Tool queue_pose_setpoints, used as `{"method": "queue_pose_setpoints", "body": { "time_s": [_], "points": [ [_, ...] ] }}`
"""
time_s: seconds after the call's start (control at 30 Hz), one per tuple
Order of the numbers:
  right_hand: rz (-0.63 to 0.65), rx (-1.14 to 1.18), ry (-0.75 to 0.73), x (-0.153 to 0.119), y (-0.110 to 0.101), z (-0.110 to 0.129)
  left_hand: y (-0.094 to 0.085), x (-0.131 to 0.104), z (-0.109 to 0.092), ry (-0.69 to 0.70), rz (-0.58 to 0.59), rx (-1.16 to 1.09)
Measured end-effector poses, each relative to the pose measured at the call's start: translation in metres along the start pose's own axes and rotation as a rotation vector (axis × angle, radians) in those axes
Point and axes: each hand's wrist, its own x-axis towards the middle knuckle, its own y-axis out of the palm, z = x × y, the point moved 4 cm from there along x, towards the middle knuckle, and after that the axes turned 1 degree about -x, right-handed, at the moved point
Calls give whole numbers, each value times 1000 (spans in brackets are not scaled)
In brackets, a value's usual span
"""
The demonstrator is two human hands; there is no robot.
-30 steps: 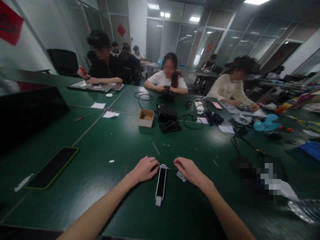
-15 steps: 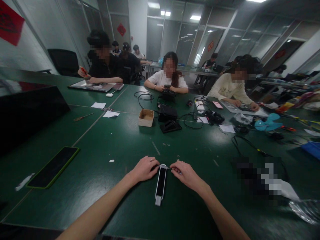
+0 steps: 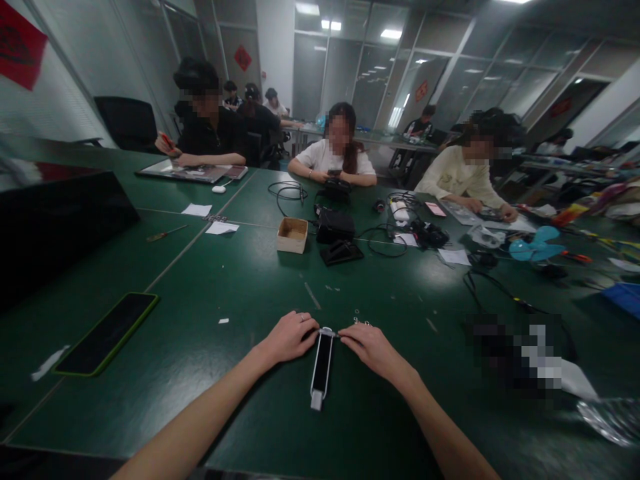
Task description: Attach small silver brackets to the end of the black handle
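Observation:
A long, narrow piece with a black middle, a pale rim and a light block at its near end lies on the green table in front of me. My left hand is closed at the left side of its far end, thumb and fingertips pinched on the edge there. From the other side, my right hand pinches at the right of that same end. Whatever small thin part lies between its fingertips is too small to name. Several tiny rings lie just beyond my right hand.
Left lies a green-edged phone, with a black screen behind it. Ahead are a small open box, a black device and cables. A screwdriver and a blue fan lie farther off. Several people sit across the table.
My right hand's fingers have straightened and moved slightly left, closer to the far end of the narrow piece. My left hand and the piece stay where they were.

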Motion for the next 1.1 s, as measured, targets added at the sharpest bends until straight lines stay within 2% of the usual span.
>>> {"method": "queue_pose_setpoints", "body": {
  "time_s": [0.53, 1.1],
  "points": [
    [-37, 64, 2, 0, 4, -4, -1, 0, 0, -1, 3, 0],
    [-136, 19, -42, 3, 2, 7, 2, 0, 1, 1, 3, 18]
  ]
}}
